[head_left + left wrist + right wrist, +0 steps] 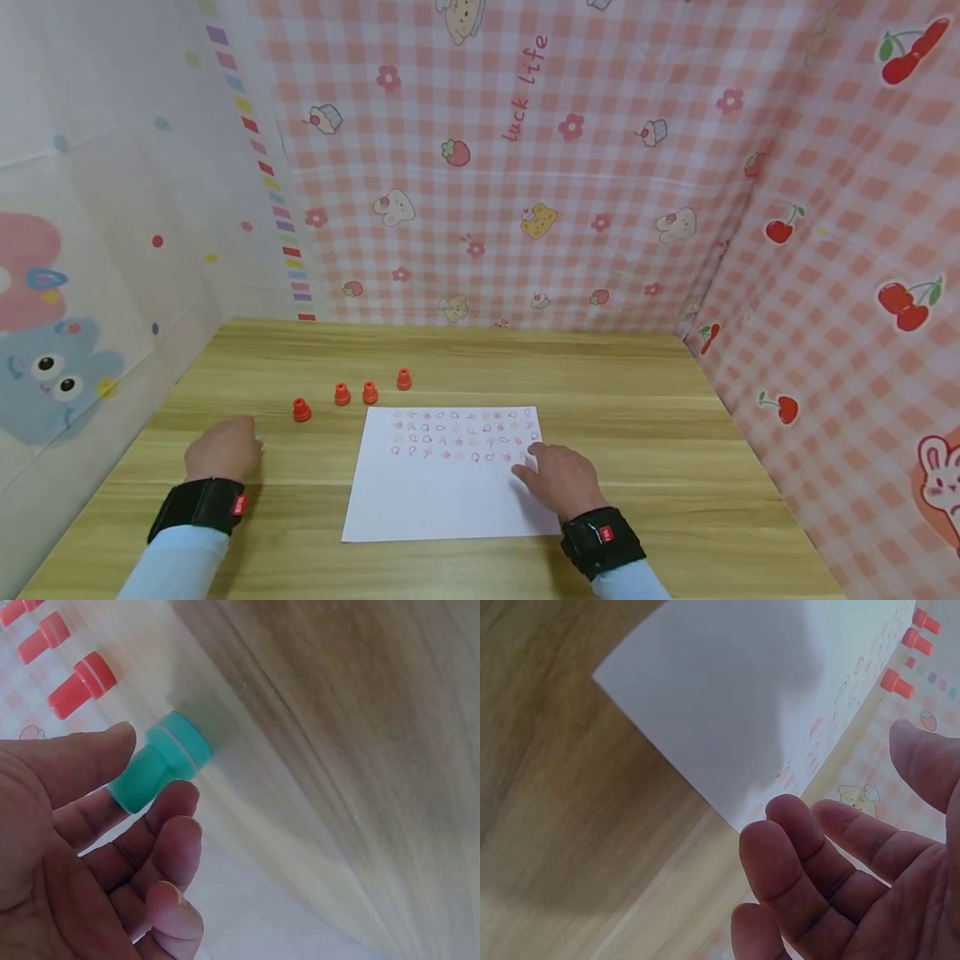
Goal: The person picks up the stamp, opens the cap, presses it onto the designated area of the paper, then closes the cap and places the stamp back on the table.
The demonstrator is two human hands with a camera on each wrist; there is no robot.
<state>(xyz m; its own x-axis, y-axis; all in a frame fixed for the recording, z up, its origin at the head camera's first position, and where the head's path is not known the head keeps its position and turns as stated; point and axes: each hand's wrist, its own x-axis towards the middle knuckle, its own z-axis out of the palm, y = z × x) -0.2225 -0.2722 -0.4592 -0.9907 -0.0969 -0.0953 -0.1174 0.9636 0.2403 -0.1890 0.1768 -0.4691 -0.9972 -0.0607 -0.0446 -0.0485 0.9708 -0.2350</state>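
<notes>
My left hand (223, 450) is at the left side of the table, near a row of red toy stamps. In the left wrist view its thumb and fingers hold a teal stamp (166, 759) by the narrow handle, wide end close to the wood. That stamp is hidden behind the hand in the head view. The white paper (442, 500) bears rows of small red and pale marks on its upper half. Over the paper's right edge hovers my right hand (566, 482), fingers loosely bent and holding nothing.
Several red stamps, among them the leftmost one (302, 411) and the rightmost one (404, 380), stand upright behind and left of the paper. A pink checked cloth (480, 192) hangs behind the wooden table (637, 383), with more printed cloth at both sides.
</notes>
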